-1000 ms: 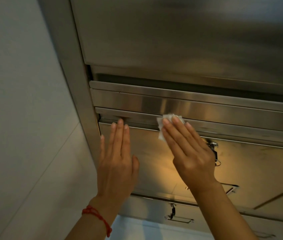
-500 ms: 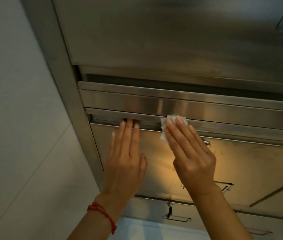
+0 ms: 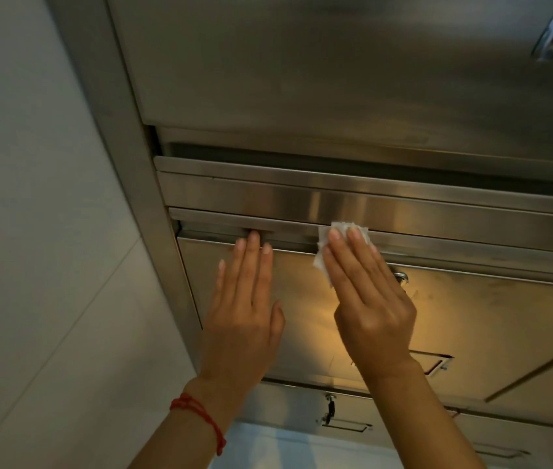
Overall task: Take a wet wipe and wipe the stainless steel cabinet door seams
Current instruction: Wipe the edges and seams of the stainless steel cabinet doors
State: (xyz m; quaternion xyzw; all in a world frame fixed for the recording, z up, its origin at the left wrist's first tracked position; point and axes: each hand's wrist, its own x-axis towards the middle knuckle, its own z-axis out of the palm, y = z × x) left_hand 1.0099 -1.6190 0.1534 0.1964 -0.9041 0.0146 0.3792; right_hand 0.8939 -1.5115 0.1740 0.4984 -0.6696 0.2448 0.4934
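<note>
A: Item one, cabinet (image 3: 336, 79): stainless steel, fills the frame from 12 to 4 o'clock. Item two, cabinet door (image 3: 471, 333): the lower panel, its top seam (image 3: 437, 262) running from 9 toward 3 o'clock.

B: And your hands?

A: Item three, your left hand (image 3: 244, 319): flat on the door at 7 o'clock of centre, fingers straight and together, holding nothing, fingertips (image 3: 254, 237) reaching up under the lip above the seam. Item four, your right hand (image 3: 369, 309): at 5 o'clock of centre, fingers extended and close together, not curled, pinning the wipe against the metal.

B: The wipe itself?

A: Item five, wet wipe (image 3: 342, 229): white, crumpled, under your right fingertips on the ledge just above the seam, edges showing at 12 and 9 o'clock of them.

B: How do you do this stroke well?

A: Likely, press the wipe into the groove with your fingertips, not your palm, and draw it steadily toward 3 o'clock. Brace the door with your left hand.
</note>
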